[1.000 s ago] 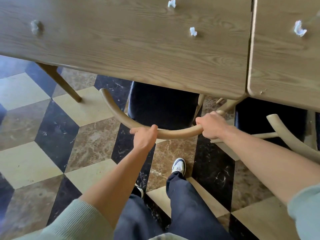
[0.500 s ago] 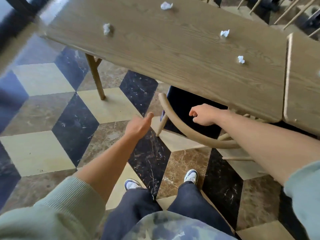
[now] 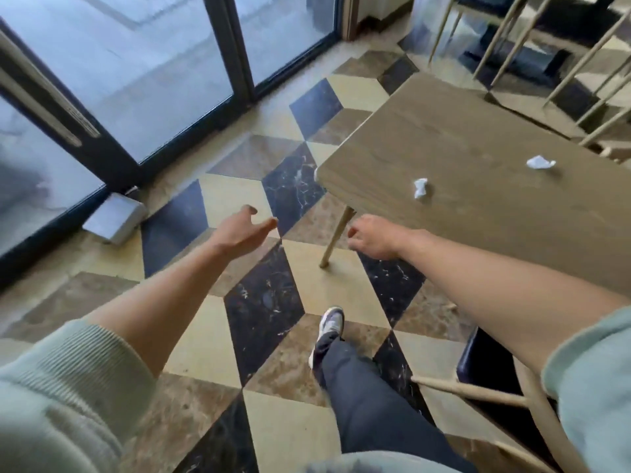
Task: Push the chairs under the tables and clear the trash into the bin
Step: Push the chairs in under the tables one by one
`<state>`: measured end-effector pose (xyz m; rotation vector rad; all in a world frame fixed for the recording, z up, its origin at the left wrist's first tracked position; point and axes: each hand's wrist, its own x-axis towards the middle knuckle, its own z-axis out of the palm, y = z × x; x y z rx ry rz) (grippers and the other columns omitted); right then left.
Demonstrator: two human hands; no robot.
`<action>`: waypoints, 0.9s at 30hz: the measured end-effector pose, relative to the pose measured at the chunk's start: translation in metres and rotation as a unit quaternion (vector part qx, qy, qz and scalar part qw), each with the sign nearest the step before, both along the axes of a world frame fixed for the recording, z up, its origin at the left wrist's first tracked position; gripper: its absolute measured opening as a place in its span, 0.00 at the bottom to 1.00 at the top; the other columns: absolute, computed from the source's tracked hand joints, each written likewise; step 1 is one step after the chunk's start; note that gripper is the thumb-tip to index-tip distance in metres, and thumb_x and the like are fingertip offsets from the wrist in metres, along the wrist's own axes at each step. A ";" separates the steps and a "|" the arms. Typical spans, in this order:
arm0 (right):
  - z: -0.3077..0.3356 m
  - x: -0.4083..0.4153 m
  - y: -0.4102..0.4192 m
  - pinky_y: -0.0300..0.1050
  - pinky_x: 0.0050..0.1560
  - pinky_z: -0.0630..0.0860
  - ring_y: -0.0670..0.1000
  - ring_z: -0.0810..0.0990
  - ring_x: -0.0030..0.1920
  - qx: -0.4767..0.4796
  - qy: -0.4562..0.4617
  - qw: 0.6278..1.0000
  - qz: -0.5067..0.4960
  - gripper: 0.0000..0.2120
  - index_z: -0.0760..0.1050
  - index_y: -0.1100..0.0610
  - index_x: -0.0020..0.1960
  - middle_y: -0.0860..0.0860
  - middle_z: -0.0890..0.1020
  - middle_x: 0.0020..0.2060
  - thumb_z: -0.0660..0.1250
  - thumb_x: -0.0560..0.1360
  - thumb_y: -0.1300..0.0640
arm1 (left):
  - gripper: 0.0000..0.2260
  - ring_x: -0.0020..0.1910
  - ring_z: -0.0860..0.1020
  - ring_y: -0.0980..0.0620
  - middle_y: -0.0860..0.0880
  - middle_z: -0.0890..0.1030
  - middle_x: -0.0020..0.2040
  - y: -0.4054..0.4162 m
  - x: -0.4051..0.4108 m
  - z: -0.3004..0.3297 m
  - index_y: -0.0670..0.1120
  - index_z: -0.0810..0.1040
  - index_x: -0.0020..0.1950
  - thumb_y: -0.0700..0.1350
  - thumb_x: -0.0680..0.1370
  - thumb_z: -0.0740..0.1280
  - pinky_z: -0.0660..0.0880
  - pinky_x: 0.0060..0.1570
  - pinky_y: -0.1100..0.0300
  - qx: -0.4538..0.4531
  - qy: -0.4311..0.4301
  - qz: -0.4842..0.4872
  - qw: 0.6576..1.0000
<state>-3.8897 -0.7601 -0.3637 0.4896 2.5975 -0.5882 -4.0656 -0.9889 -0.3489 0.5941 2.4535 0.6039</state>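
From the head view, both hands are free and out in front: the left hand (image 3: 244,230) spread with fingers relaxed over the chequered marble floor (image 3: 191,356), grasping nothing, the right hand (image 3: 372,238) loosely curled just beside the table's near corner, also holding nothing. By the look of it the person is between steps, striding along the light wooden table (image 3: 461,213), one dark-trousered leg and a white sneaker (image 3: 329,324) leading. A dark-seated wooden chair (image 3: 485,367) sits low on the right, its seat partly beneath the table's near edge and half hidden by the right forearm. Trash remains: a small crumpled white paper scrap (image 3: 420,188) lies near the table's near-left corner, and a second, flatter white paper wad (image 3: 540,162) lies further in, well apart from it. I'd say the next move is either a reach to pinch up those scraps or a walk round to the pale spindle-backed chairs (image 3: 512,39) beyond the far edge. No bin is in sight. The slanted table leg (image 3: 336,235) juts toward the walking path, and a grey metal block (image 3: 114,218) sits by the dark-framed glass doors (image 3: 225,46).
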 end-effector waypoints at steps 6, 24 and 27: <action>-0.010 -0.218 0.072 0.53 0.51 0.77 0.56 0.79 0.46 -0.017 0.043 0.998 0.037 0.14 0.81 0.55 0.52 0.54 0.82 0.49 0.63 0.80 0.45 | 0.25 0.63 0.79 0.43 0.40 0.78 0.69 0.050 -0.183 0.028 0.46 0.72 0.73 0.58 0.80 0.67 0.71 0.54 0.59 -0.013 -0.006 0.006 1.000; 0.002 -0.550 0.315 0.49 0.59 0.72 0.56 0.76 0.61 -0.057 -0.032 0.970 -0.235 0.14 0.78 0.56 0.59 0.55 0.80 0.62 0.64 0.80 0.48 | 0.25 0.60 0.80 0.43 0.43 0.81 0.65 0.419 -0.633 0.023 0.46 0.76 0.70 0.61 0.79 0.67 0.75 0.60 0.53 0.017 -0.073 -0.211 0.974; 0.022 -0.563 0.379 0.49 0.62 0.71 0.57 0.74 0.65 -0.068 -0.006 0.941 -0.332 0.14 0.79 0.55 0.58 0.55 0.77 0.63 0.64 0.80 0.47 | 0.23 0.57 0.80 0.42 0.43 0.81 0.61 0.531 -0.650 0.031 0.45 0.76 0.68 0.59 0.80 0.67 0.77 0.57 0.50 0.018 -0.081 -0.314 0.946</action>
